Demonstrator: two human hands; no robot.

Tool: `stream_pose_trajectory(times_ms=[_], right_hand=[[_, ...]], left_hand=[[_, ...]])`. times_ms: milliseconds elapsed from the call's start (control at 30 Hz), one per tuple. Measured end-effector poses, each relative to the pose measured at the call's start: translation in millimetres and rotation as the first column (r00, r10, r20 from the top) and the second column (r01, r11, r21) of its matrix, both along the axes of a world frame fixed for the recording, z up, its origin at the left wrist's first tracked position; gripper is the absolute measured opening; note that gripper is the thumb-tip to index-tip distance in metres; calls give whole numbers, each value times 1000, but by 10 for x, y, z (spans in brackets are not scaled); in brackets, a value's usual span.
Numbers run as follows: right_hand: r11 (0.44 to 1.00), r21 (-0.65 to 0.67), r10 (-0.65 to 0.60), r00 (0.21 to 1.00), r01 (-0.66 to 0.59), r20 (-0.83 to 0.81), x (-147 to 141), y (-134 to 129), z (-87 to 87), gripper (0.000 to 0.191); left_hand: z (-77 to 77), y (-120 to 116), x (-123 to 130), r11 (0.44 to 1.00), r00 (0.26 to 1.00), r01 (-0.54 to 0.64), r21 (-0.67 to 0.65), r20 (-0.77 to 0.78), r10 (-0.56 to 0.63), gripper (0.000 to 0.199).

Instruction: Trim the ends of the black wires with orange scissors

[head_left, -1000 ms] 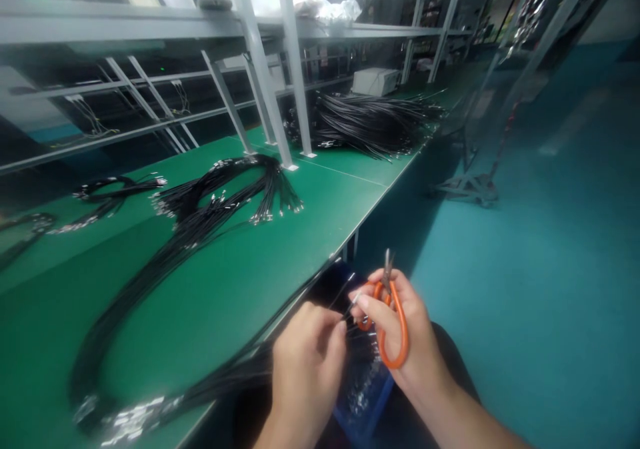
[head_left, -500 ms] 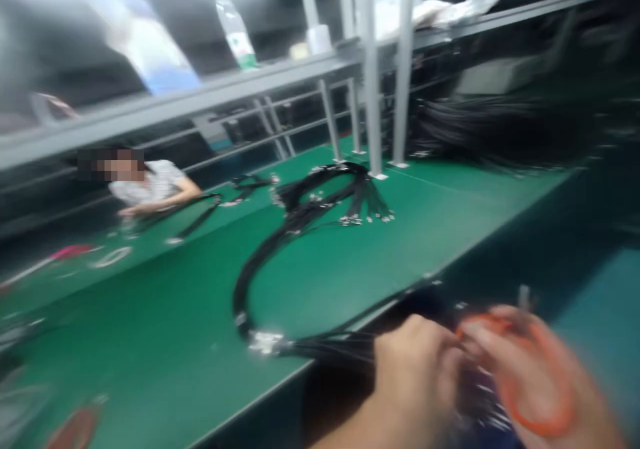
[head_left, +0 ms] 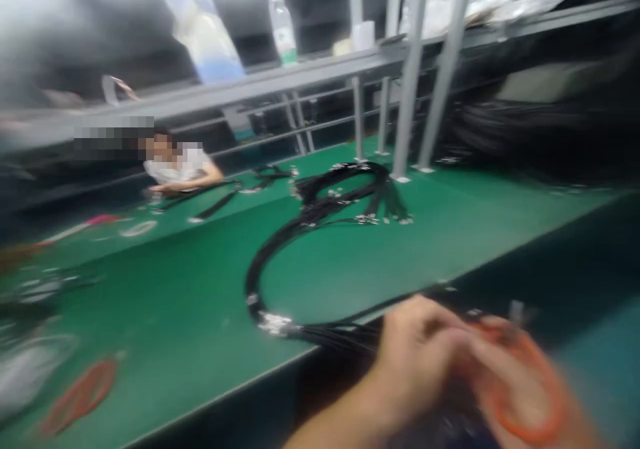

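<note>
Over the table's front edge, my left hand is closed at the end of a black cable bundle. The bundle curves back across the green table to a spread of cable ends with pale connectors. Close against the left hand, my right hand has its fingers curled, with an orange loop around the palm and thumb. Blur hides whether this loop is cord or a tool handle. A small pale piece sticks up behind the right fingers. What lies between the two hands' fingertips is hidden.
The green table carries an orange coil and clear plastic at left. Metal posts hold a shelf with a bottle and bags. Dark cables are piled at right. Across the table sits a co-worker.
The view has swung left, so the table and shelf sit further right in the picture. My hands have drawn closer together, and the orange coil shows more fully.
</note>
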State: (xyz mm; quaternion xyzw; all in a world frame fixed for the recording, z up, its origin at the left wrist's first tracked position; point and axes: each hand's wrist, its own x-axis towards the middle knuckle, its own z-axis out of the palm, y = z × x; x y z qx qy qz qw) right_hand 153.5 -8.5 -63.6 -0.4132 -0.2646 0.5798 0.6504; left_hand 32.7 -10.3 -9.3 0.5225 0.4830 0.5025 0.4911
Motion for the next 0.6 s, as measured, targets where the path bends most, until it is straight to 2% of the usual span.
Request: stream_pose_trajectory(times_ms=[67, 167, 233, 367, 433, 500, 600], right_hand=[[996, -34, 83, 987, -88, -138, -103, -16, 184, 27], [993, -12, 109, 963, -116, -245, -207, 27, 309, 23], [994, -8, 104, 957, -110, -271, -223, 34, 333, 23], [998, -14, 50, 978, -54, -204, -225, -2, 349, 26], [999, -7, 42, 983, -44, -181, -231, -13, 349, 27], [997, 1, 72, 975, -73, -212, -232, -16, 342, 24], [992, -5, 123, 950, -130, -287, -224, -13, 323, 21]], left_hand=[[-34, 55, -27, 996, 983, 63, -56, 173, -53, 8], [-112, 138, -78, 990, 955, 124, -61, 277, -103, 13], [-139, 151, -91, 989, 956, 140, -40, 266, -125, 16], [-128, 111, -81, 996, 996, 75, 57, 50, -78, 10], [-110, 107, -85, 994, 998, 66, 90, 13, -68, 10], [-95, 122, -100, 989, 986, 131, 74, 95, -138, 16], [-99, 147, -112, 970, 931, 241, 10, 279, -234, 14]])
